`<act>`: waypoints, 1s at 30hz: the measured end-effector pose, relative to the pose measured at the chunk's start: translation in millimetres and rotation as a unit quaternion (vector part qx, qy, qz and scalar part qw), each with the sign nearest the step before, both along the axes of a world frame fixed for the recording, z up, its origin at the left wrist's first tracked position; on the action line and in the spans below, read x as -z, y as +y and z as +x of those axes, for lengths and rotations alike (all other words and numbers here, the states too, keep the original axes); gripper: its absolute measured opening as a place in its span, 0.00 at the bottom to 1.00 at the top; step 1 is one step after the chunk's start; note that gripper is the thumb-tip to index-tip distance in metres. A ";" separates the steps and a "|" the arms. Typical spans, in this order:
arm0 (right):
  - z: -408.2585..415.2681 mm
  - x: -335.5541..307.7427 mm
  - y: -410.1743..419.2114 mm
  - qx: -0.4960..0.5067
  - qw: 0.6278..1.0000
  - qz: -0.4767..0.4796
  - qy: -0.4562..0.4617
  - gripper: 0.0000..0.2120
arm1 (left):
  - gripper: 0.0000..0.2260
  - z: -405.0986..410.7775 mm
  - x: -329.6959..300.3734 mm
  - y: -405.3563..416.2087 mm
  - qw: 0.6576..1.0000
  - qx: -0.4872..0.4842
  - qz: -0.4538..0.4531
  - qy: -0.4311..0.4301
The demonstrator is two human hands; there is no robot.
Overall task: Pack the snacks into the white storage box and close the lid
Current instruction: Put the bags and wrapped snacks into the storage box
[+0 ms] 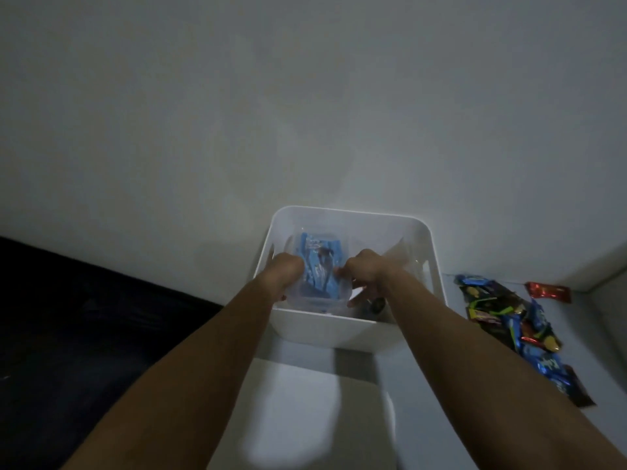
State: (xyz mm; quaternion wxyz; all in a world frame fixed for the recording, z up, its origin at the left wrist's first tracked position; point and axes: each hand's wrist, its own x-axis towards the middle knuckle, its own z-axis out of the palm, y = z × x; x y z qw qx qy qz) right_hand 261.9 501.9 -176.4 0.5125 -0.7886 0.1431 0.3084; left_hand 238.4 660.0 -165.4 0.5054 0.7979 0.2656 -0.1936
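Midway: both hands, left hand (286,266) and right hand (364,268), grip a clear container (312,283) of blue snacks inside the white storage box (342,329); loose snacks (509,320) remain outside, lid unseen.

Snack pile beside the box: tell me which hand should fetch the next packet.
Right, probably. The snack pile lies on the right side of the white storage box, next to the right hand's forearm. The left hand, gripping the clear container of blue packets, would have to cross over.
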 end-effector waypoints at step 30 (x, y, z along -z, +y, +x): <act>9.4 -14.3 -7.8 -0.114 0.981 -0.118 -0.104 0.21 | 0.21 9.8 14.4 21.0 0.882 0.084 0.313 -0.343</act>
